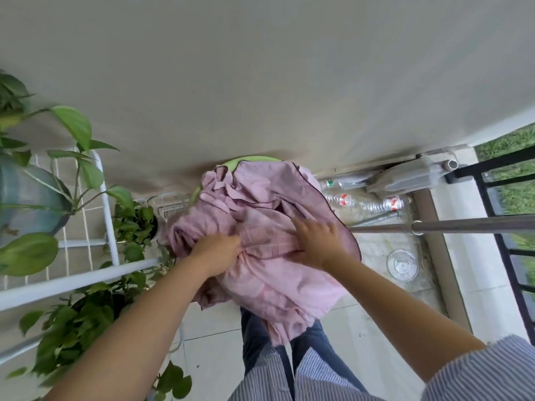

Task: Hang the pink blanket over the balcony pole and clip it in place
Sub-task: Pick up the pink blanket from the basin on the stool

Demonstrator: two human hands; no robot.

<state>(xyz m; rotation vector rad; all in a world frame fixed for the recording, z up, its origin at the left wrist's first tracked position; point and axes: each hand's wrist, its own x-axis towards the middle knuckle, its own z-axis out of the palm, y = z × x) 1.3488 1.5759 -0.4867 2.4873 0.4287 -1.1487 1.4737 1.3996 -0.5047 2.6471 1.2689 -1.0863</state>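
Note:
The pink blanket [269,215] lies bunched in a heap in front of me, with a green basin rim [246,161] showing behind it. My left hand [215,251] is closed around a fold at the heap's left side. My right hand [317,241] presses on the cloth with fingers spread, and its thumb is tucked under a fold. A metal pole [440,225] runs from the blanket's right edge out to the right, with a metal ring around it. No clips are in sight.
A white wire rack [107,209] with leafy potted plants [75,322] stands at the left. Empty plastic bottles [367,202] and a clear container lie by the wall at the right. A glass bowl [402,264] sits on the floor. The black railing [498,198] borders the far right.

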